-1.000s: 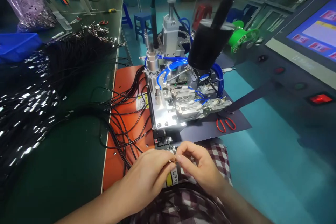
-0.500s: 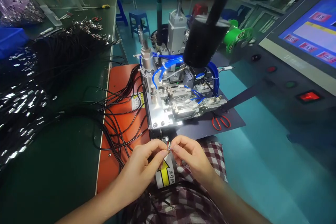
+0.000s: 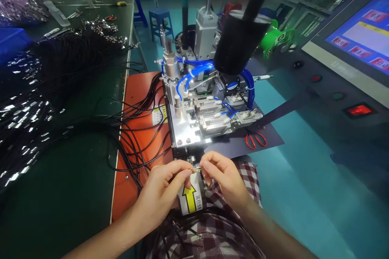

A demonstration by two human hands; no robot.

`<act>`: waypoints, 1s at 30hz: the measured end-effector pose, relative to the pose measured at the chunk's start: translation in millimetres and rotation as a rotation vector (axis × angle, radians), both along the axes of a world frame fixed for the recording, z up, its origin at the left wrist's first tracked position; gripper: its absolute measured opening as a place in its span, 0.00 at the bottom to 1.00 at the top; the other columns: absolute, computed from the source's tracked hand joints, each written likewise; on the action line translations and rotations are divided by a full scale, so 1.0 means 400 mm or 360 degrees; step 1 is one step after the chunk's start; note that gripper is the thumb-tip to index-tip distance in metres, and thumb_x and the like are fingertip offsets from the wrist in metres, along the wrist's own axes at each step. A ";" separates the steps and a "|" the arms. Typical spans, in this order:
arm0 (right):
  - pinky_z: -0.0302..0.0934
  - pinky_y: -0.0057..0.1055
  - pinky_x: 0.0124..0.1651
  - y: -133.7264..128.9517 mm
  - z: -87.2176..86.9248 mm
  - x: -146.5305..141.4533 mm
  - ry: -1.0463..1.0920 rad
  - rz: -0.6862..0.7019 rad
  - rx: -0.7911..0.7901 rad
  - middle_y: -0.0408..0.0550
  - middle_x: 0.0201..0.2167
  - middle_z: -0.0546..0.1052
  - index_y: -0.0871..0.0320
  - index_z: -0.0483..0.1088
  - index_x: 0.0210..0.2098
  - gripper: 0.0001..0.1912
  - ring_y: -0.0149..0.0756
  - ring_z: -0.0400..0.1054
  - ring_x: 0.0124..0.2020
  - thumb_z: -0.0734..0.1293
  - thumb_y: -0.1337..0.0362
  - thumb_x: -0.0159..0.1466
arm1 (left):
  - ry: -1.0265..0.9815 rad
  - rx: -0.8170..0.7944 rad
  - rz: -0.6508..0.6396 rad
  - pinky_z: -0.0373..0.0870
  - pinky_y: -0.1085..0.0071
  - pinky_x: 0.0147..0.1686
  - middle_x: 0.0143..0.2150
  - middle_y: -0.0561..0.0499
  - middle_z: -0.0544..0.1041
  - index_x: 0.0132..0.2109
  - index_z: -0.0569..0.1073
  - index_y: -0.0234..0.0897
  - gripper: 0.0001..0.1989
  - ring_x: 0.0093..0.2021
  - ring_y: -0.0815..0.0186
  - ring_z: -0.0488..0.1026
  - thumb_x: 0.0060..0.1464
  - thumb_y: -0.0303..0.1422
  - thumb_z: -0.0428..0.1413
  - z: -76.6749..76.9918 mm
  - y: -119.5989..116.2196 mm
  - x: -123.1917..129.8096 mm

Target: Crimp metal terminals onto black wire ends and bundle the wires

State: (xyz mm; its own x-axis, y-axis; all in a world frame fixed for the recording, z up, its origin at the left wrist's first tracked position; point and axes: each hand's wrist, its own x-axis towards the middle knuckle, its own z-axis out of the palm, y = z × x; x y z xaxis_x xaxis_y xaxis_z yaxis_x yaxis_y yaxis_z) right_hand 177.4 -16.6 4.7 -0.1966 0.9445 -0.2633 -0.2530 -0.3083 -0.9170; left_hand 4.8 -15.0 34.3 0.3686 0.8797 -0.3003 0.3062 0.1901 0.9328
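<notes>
My left hand (image 3: 170,184) is closed in a pinch on some thin wires (image 3: 196,168), whose short ends stick out to the right. My right hand (image 3: 225,178) meets it from the other side, thumb and forefinger closed on the tips of those wires. The fingers hide most of the wires. Just beyond my fingertips stands the front of a metal machine (image 3: 190,133) with blue air tubes (image 3: 200,67). Below my hands is a white label with a yellow arrow (image 3: 190,200), fixed to a rounded part of the machine.
Black cables (image 3: 133,145) run over an orange board (image 3: 138,89) from a large heap (image 3: 73,54) on the dark green table at left. Red-handled scissors (image 3: 256,141) lie right of the machine. A black lamp head (image 3: 240,44) hangs above; a screen panel (image 3: 361,44) stands at right.
The wires between my fingers have swung from pointing up, colours fanned, to lying nearly level toward my right hand. Both hands have risen slightly.
</notes>
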 end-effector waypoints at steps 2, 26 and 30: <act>0.52 0.26 0.25 0.003 0.005 -0.003 -0.0024 -0.0043 0.0024 0.37 0.20 0.63 0.58 0.65 0.28 0.12 0.26 0.56 0.20 0.66 0.55 0.59 | 0.0004 -0.0023 -0.0011 0.61 0.78 0.19 0.26 0.55 0.70 0.33 0.69 0.37 0.14 0.21 0.74 0.64 0.61 0.40 0.46 -0.001 -0.001 -0.002; 0.53 0.26 0.30 0.044 0.037 0.032 -0.0474 0.0574 0.0531 0.41 0.24 0.65 0.60 0.65 0.26 0.07 0.27 0.57 0.26 0.63 0.68 0.61 | 0.0229 0.0065 -0.0440 0.51 0.74 0.23 0.24 0.57 0.61 0.28 0.65 0.36 0.16 0.25 0.73 0.55 0.62 0.38 0.45 0.011 0.010 -0.007; 0.53 0.26 0.29 0.051 0.035 0.029 -0.0541 0.0633 0.0604 0.41 0.25 0.66 0.60 0.66 0.26 0.07 0.27 0.57 0.26 0.64 0.68 0.61 | 0.0267 -0.0020 -0.0407 0.49 0.74 0.21 0.23 0.58 0.61 0.33 0.67 0.37 0.12 0.22 0.74 0.56 0.61 0.38 0.46 0.004 0.010 -0.007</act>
